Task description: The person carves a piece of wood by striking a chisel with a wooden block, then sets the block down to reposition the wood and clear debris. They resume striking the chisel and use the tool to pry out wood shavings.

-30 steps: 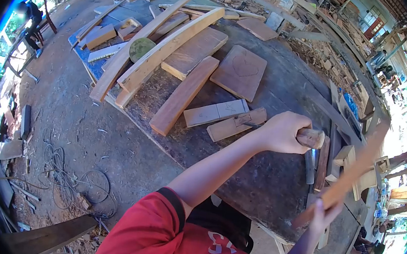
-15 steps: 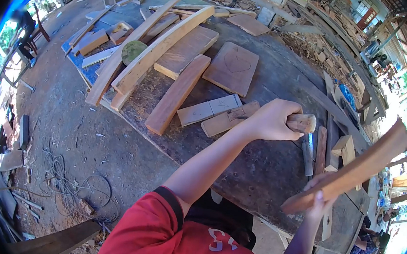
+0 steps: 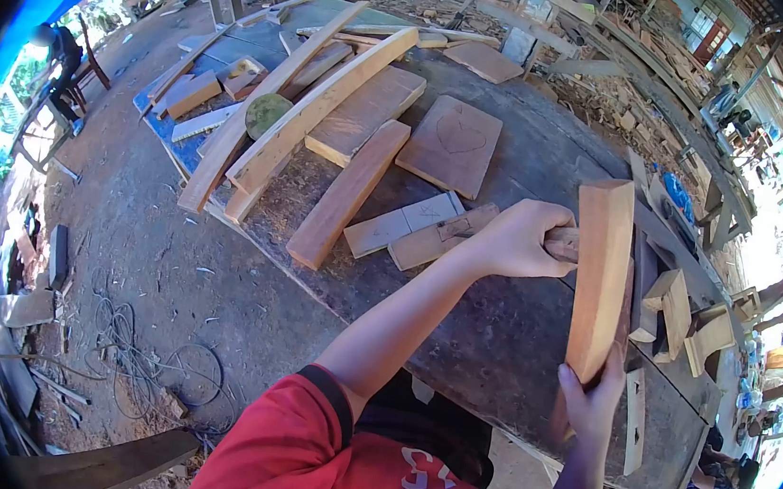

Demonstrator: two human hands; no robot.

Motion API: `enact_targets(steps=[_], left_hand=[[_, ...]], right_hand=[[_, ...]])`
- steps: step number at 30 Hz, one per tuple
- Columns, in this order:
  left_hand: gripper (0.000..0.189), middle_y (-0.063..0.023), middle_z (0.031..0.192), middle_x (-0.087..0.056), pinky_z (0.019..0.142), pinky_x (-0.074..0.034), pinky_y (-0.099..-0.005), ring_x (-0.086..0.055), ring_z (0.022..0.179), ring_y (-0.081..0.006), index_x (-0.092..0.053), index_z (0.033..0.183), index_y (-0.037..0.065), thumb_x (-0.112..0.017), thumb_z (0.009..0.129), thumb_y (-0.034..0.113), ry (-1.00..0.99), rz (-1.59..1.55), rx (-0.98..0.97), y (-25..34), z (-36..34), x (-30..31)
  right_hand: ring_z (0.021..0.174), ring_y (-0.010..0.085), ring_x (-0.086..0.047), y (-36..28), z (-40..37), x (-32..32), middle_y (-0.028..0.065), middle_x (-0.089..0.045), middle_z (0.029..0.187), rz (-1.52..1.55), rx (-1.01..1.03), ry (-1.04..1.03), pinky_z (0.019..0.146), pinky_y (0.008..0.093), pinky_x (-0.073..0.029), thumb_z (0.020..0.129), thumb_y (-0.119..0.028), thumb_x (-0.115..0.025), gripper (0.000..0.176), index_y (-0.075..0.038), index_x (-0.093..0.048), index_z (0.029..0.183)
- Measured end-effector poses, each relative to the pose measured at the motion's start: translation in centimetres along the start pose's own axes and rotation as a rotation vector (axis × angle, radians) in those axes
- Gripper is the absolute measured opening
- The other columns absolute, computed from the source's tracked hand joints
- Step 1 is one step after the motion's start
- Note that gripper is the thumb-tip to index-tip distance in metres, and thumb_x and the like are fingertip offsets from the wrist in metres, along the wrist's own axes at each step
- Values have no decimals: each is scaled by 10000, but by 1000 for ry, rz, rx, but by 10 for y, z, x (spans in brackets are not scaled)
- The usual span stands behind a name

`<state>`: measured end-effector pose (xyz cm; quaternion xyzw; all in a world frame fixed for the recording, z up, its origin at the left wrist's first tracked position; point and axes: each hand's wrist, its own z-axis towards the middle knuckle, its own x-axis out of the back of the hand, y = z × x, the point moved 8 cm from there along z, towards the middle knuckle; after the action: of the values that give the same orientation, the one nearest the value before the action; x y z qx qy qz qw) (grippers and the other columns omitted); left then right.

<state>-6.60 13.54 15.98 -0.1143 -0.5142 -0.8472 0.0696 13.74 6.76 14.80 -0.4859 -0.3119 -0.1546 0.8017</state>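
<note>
My left hand (image 3: 527, 241) is wrapped round a short wooden handle (image 3: 561, 244) over the right half of the dark table. Whatever lies at the handle's far end is hidden behind a curved wooden piece (image 3: 601, 276). My right hand (image 3: 597, 397) grips that curved piece near its lower end, thumb in front, and the piece stands roughly upright in view. Left of my left hand lie two small marked blocks (image 3: 403, 224), a reddish curved bar (image 3: 349, 192) and a flat board with a heart drawn on it (image 3: 451, 146).
Long curved strips (image 3: 325, 109) and a round green-topped object (image 3: 267, 117) lie on the table's left part. Angled wood pieces (image 3: 671, 307) are at the right. A person (image 3: 64, 67) is at the far left. Cables (image 3: 128, 341) lie on the ground.
The curved piece has swung from a slant at the right to nearly upright, close to my left hand. My right hand moved with it. The view has shifted slightly.
</note>
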Motion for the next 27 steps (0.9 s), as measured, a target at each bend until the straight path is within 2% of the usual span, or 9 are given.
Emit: enact_targets(steps=[4,7,8,9,13,15,18,23,27], left_hand=[[219,-36,613,-509,523,-373,-250,-456,585,-74,-563,748,5,-709,652,138,17,-23,-33,5,-1,0],[219,-31,609,-502,519,-370,-248,-452,586,-71,-556,739,3,-709,651,135,7,-25,-22,4,-1,-2],[220,-29,611,-504,521,-371,-247,-452,586,-70,-557,738,4,-711,649,133,3,-25,-18,2,-1,-2],[221,-27,613,-507,522,-372,-247,-453,587,-69,-558,737,5,-714,647,132,-2,-24,-15,1,-1,-3],[223,-28,618,-516,524,-377,-249,-460,584,-76,-564,744,6,-718,646,133,16,-17,-56,1,-2,-1],[219,-29,623,-520,531,-383,-248,-465,591,-71,-568,754,6,-714,646,129,0,-11,-26,1,-2,-2],[218,-32,632,-528,538,-390,-246,-473,595,-71,-570,760,5,-712,647,126,-1,-2,-40,1,-1,-4],[222,-38,641,-541,547,-397,-248,-490,601,-79,-571,759,5,-716,646,130,-19,5,-5,1,-3,-4],[235,-50,647,-554,555,-407,-254,-510,605,-89,-569,761,5,-720,639,136,-10,26,-62,1,-3,-6]], right_hand=[[854,172,-509,29,-12,26,91,-517,965,345,55,260,760,275,-407,693,-157,-649,553,35,-409,1152],[858,151,-493,48,-13,11,83,-510,952,696,32,48,773,274,-396,709,-164,-636,565,30,-389,1179],[770,158,-516,61,-17,13,84,-530,860,431,-4,189,706,294,-424,697,-154,-649,524,27,-421,1132],[763,161,-516,-2,2,8,79,-527,836,-14,84,8,698,298,-426,679,-136,-660,489,23,-447,1089],[870,156,-482,13,-3,30,91,-518,974,109,-34,73,774,290,-396,672,-135,-666,478,20,-453,1072],[1044,209,-452,33,-8,44,140,-466,1145,224,-29,191,905,337,-352,726,-186,-636,651,56,-354,1259],[1009,200,-485,48,-4,62,150,-511,1080,148,-109,325,870,340,-382,718,-225,-672,638,56,-400,1222],[953,341,-564,102,10,72,232,-575,986,-596,-272,197,840,391,-428,647,-222,-726,616,57,-476,1136],[911,397,-568,155,7,69,242,-589,953,-700,-345,185,790,419,-450,620,-241,-733,559,33,-540,1067]])
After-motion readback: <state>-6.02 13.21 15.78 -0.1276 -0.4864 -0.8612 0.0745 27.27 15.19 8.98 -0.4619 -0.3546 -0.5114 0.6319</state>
